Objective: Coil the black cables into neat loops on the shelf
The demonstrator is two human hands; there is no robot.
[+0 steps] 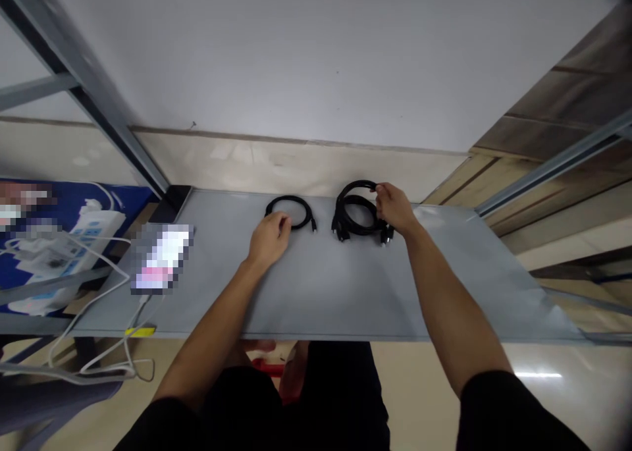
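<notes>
A single coiled black cable (301, 204) lies on the grey shelf, its plug pointing right. My left hand (269, 240) is at the lower left of this coil, fingers curled together and touching or covering its edge; what they hold is hidden. To the right, several coiled black cables (340, 211) lie in a pile with their plugs towards me. My right hand (394, 206) pinches the top coil at its upper right, and that loop is raised a little above the others.
On the left of the grey shelf (316, 293) are a lit phone (165, 257) with a white cable and a dark flat object (171, 203). White power strips (93, 240) rest on a blue surface further left. Metal posts stand at both sides, a wall behind.
</notes>
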